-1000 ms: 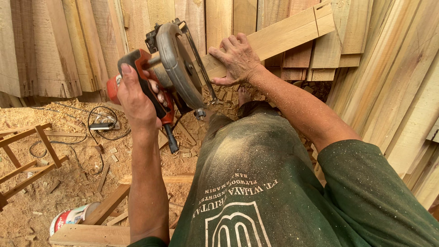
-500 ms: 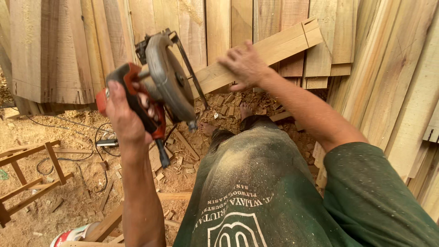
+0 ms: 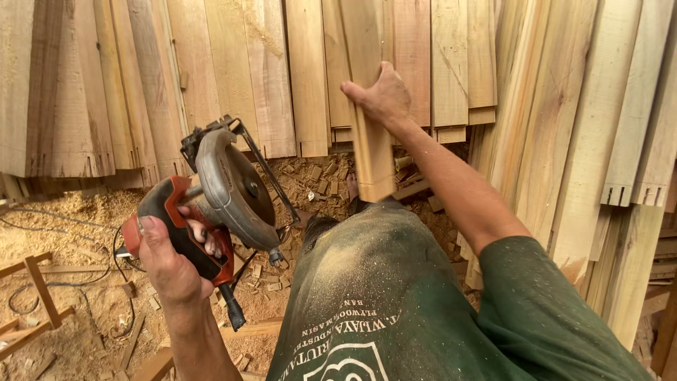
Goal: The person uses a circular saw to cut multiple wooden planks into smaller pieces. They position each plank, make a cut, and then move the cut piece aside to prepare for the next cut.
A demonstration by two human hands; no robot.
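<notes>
Swung upright since the earlier frame, the board (image 3: pixel 370 134) stands gripped in the right hand (image 3: pixel 384 95), while the left hand (image 3: pixel 169 264) clenches the saw (image 3: pixel 226 190) clear, apparently between cuts.

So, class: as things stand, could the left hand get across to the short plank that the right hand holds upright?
Probably not freely: the left hand is full, gripping the circular saw. The gap across to the plank itself looks open, above the knee.
</notes>
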